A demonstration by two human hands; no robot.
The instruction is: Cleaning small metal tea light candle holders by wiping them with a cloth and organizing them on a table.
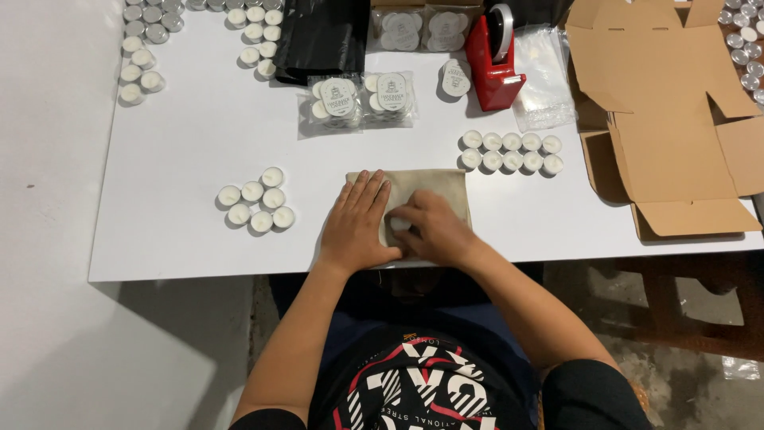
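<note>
White counter (183, 143). Loose cluster of seven tealights (256, 206) at left. Left hand (356, 225) flat, fingers spread, pressing the beige cloth pouch (434, 187) at the near counter edge. Right hand (430, 228) just beside it, fingers curled narrow around a single tealight (399, 224) on the pouch. Two rows of tealights (512, 151) further right, then red tape dispenser (493, 60), open cardboard box (668, 119).

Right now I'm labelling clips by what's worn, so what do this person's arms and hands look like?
Both forearms are bare, with no sleeves reaching them. The left hand and right hand wear no gloves; no rings or watch show. A dark top with red and white print covers the chest.
</note>
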